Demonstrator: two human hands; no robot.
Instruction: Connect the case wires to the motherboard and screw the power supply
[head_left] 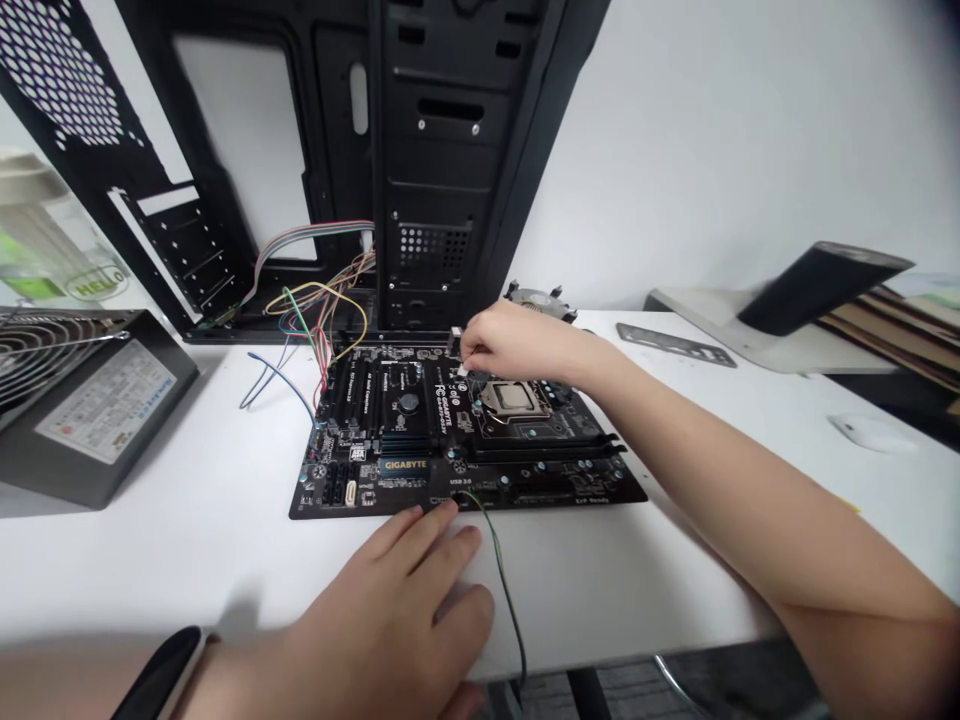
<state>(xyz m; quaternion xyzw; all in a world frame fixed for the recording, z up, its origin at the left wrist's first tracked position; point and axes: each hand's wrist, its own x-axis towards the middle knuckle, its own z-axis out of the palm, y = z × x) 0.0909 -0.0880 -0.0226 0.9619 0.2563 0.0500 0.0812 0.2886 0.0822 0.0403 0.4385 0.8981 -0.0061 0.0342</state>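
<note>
White, smooth-topped table (622, 580), near edge visible. Black rectangular printed motherboard (469, 435) flat, mid-table. Directly behind: upright open black metal computer case (442, 180). Left: dark grey metal power supply box (112, 420), round wire fan grille, pale label. Right: thin grey slotted metal plate (675, 346); beyond, white rounded mouse-like object (861, 433), blurred.

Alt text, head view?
A person's right hand reaches down to a black GIGABYTE motherboard beside its CPU, while the left hand lies at the near edge. A PC case stands behind; a power supply sits left.
</note>
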